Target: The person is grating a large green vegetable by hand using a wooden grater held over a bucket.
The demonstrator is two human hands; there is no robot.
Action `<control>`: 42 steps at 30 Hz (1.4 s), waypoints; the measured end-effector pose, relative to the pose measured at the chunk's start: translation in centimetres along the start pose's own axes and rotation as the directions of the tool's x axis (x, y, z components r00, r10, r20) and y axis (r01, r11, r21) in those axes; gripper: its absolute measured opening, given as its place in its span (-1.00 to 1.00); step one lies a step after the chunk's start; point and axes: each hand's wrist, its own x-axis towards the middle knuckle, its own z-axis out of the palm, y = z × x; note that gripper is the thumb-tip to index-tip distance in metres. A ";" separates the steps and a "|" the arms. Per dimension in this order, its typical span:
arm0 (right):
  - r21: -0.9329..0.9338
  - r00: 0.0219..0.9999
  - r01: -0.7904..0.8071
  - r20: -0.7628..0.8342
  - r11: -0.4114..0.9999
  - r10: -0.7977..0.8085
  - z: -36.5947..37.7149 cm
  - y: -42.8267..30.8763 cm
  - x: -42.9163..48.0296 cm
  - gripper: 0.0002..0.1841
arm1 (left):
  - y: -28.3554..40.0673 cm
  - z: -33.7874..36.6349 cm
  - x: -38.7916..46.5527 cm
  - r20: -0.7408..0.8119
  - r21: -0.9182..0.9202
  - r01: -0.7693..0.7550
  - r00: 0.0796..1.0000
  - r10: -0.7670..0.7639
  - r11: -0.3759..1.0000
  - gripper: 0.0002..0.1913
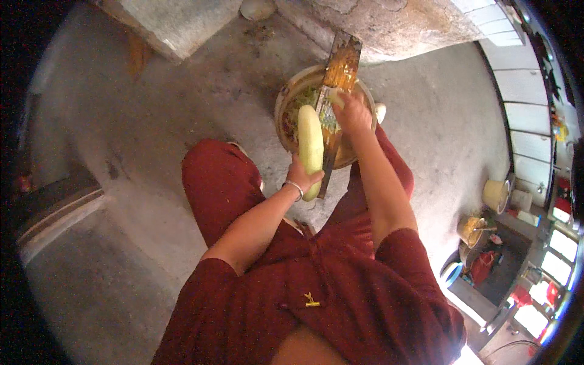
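My left hand grips the lower end of a long pale-green gourd, which is held lengthwise above the basin's near side. My right hand is closed around a small pale piece, probably gourd, against the metal grating plate of a wooden board grater. The grater lies slantwise across a round basin, its far end by the stone block. Greenish shreds lie inside the basin, and wet bits cling to the plate. The gourd covers part of the grater and basin.
A rough stone or concrete block stands just beyond the basin. My knees flank the near side. Cabinets with white doors line the right, with a pale bucket and a yellowish container on the floor.
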 end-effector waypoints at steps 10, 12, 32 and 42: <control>-0.061 0.978 -0.205 0.030 0.977 0.207 -0.3 -1.7 0.2 -0.56 | 0.8 -0.1 -0.7 0.024 0.009 0.038 0.999 -0.038 0.999 -0.06; -0.026 0.987 -0.161 0.015 0.987 0.161 0.0 -1.2 3.1 -0.56 | 0.0 0.0 -0.6 -0.019 -0.051 -0.094 0.996 0.093 0.994 -0.06; 0.146 0.951 -0.072 -0.287 0.987 0.112 1.8 -0.4 -1.0 -0.64 | 0.3 -0.1 -0.6 -0.009 0.018 -0.015 1.000 0.015 1.000 -0.08; 0.087 0.938 0.159 -0.323 0.984 -0.123 4.0 0.4 -8.8 -0.63 | 0.3 0.2 0.0 0.010 0.078 0.057 0.998 -0.058 0.995 -0.07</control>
